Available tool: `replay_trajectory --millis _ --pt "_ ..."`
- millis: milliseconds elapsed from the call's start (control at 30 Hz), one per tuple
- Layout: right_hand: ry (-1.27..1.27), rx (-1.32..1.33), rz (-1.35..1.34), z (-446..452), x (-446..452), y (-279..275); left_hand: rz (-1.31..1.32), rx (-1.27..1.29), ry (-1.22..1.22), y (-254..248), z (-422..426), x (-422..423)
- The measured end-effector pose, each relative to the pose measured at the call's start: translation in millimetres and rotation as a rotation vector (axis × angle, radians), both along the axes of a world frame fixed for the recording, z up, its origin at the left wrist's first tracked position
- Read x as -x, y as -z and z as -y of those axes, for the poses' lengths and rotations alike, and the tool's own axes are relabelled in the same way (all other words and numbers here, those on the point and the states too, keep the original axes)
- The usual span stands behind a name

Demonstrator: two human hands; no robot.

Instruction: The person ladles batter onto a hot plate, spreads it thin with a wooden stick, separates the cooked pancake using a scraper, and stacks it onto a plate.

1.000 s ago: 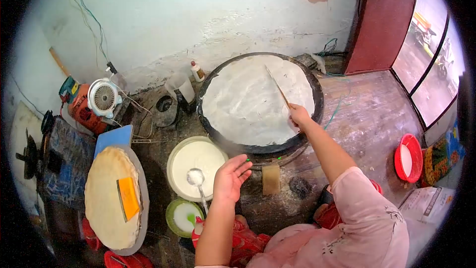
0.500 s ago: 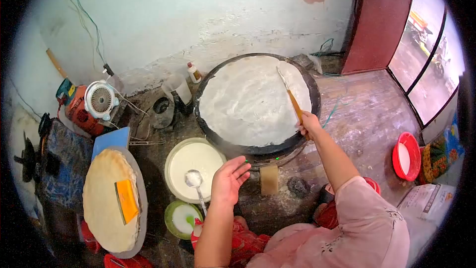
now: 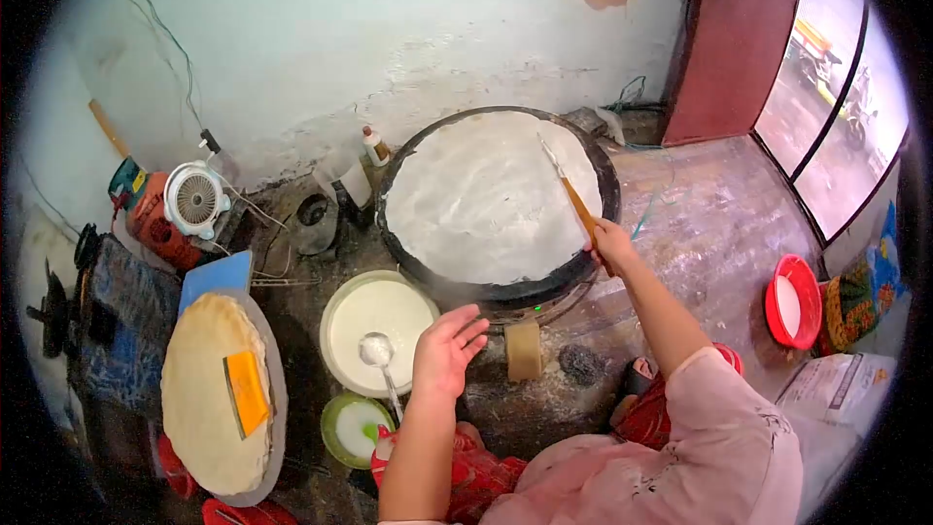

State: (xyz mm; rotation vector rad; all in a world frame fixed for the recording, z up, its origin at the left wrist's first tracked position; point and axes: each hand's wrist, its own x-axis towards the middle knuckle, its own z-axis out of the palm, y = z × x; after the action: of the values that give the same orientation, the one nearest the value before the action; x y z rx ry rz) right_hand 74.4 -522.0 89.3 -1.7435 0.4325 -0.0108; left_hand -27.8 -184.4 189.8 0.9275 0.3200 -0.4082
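Note:
My right hand (image 3: 610, 245) is closed around the wooden handle of a long, thin spatula (image 3: 573, 196). The blade lies at the right part of a wide sheet of white batter (image 3: 476, 199), which covers most of a round black griddle (image 3: 391, 245). My left hand (image 3: 449, 350) hangs in the air with fingers spread and nothing in it, in front of the griddle. Just left of it stands a large bowl of pale batter (image 3: 362, 316) with a metal ladle (image 3: 377, 350) across it. Below is a green bowl of white liquid (image 3: 352, 430).
At left, a stack of thin round pancakes (image 3: 204, 389) carries a yellow scraper (image 3: 248, 394). Behind are a small white fan (image 3: 194, 197), a pitcher (image 3: 348, 180) and a bottle (image 3: 375, 146). A red basin (image 3: 792, 301) stands at right, near a dark red door (image 3: 734, 39).
The whole view has shifted slightly. Both hands and the spatula keep nearly the same place over and beside the griddle; the batter sheet looks much the same.

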Motion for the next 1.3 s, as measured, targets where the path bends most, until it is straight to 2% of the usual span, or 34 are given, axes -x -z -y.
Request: replay_trajectory --millis 67,100,167,200,267,333,433,500,533,600,733,800,833,867,933,967,1000,1067,1200,1300 --pt "0.023 -0.006 -0.076 -1.1 -11.0 -6.0 -0.018 -0.009 0.005 0.6 1.2 -0.2" --pt "0.014 0.235 -0.097 -1.9 -18.5 -7.4 -0.019 -0.011 0.007 0.6 1.4 0.2" --pt "0.046 0.546 0.026 9.0 -41.9 27.4 -0.024 -0.009 0.002 -0.4 0.8 0.5" --pt "0.044 0.546 0.026 6.4 -41.4 23.5 -0.025 -0.009 0.000 -2.4 0.3 1.3" --pt "-0.098 0.953 -0.026 -2.9 -42.3 9.6 -0.026 -0.006 -0.018 -8.1 -0.6 2.1" --pt "-0.091 1.013 -0.126 -8.3 -53.6 20.1 -0.024 -0.007 -0.029 -7.2 -3.0 1.4" --pt "-0.163 0.924 -0.133 -0.4 -56.7 29.8 0.001 -0.020 -0.014 -10.6 -2.1 1.2" --pt "-0.179 0.802 0.031 9.2 -44.3 36.8 0.015 -0.031 -0.004 -10.4 -3.4 0.6" --pt "-0.179 0.804 0.030 12.6 -33.4 24.6 0.012 -0.015 -0.007 -7.0 -3.7 -0.7" --pt "-0.006 -0.302 -0.198 24.1 -1.6 -3.8 0.007 0.004 -0.001 -5.2 -2.1 0.3" --pt "0.140 -0.386 -0.113 14.3 36.4 -8.5 0.011 0.004 0.009 -4.4 0.8 3.4" --pt "0.027 -0.090 -0.013 -6.8 53.1 -9.5 0.004 0.006 0.008 -5.6 1.7 5.4" --pt "-0.151 -0.045 0.000 -9.5 65.3 -8.9 0.003 0.004 0.010 -5.1 1.8 6.0" --pt "-0.150 -0.046 -0.001 -7.7 73.1 0.3 0.010 0.006 0.017 -3.7 2.0 6.2" --pt "0.040 -0.049 -0.127 -2.9 85.5 15.0 0.017 0.007 0.025 -5.1 2.5 8.9" --pt "0.216 0.016 -0.114 -0.3 90.2 20.0 0.023 0.003 0.023 -8.2 3.1 11.0" --pt "0.212 0.019 -0.113 -2.7 96.3 18.4 0.028 0.001 0.019 -10.2 3.8 12.5" --pt "0.169 0.066 0.010 -10.5 114.3 16.8 0.018 0.023 0.024 -5.1 3.2 12.5" --pt "-0.077 -0.018 -0.070 -39.2 141.6 -13.4 0.038 0.012 0.049 -5.5 7.6 16.0" --pt "-0.162 -0.057 -0.127 -55.5 143.7 -21.0 0.045 0.014 0.046 -0.6 10.1 17.6"
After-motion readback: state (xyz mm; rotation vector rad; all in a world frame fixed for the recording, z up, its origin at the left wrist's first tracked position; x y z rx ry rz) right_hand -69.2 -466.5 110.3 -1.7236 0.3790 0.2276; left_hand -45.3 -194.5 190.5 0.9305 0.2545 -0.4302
